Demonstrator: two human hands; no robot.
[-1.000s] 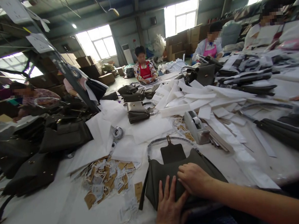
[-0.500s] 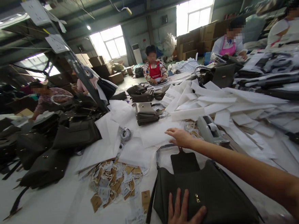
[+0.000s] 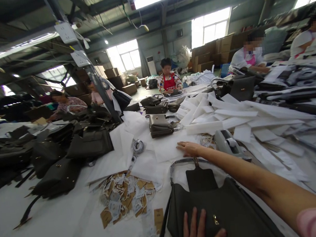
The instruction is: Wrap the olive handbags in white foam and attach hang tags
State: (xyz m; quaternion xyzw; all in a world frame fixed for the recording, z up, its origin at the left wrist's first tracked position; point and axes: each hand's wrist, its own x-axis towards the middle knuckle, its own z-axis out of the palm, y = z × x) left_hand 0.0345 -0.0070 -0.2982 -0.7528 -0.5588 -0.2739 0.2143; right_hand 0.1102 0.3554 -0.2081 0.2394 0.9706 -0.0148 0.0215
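A dark olive-green handbag (image 3: pixel 207 209) lies before me with its flap tab (image 3: pixel 201 179) folded out toward the back. My left hand (image 3: pixel 200 228) rests on the bag's front, fingers spread, beside a small gold clasp (image 3: pixel 215 220). Beyond the bag, my right hand (image 3: pixel 189 149) is stretched out, palm down, at the right edge of a white foam sheet (image 3: pixel 167 148). Whether it presses on the sheet I cannot tell. The bag's handle (image 3: pixel 172 165), wrapped in clear film, arches behind the body, partly hidden by my right forearm.
Paper tags with strings (image 3: pixel 128 194) lie left of the bag. A grey tape dispenser (image 3: pixel 227 142) stands right of my right hand, near piled foam strips (image 3: pixel 255 115). Another handbag (image 3: pixel 161 124) stands ahead; more bags (image 3: pixel 59 176) lie left. A co-worker (image 3: pixel 168 80) sits across the table.
The camera view has tilted, so the scene sits slightly lower and farther right. My right hand has slid a little left over the foam sheet. My left hand stays on the bag.
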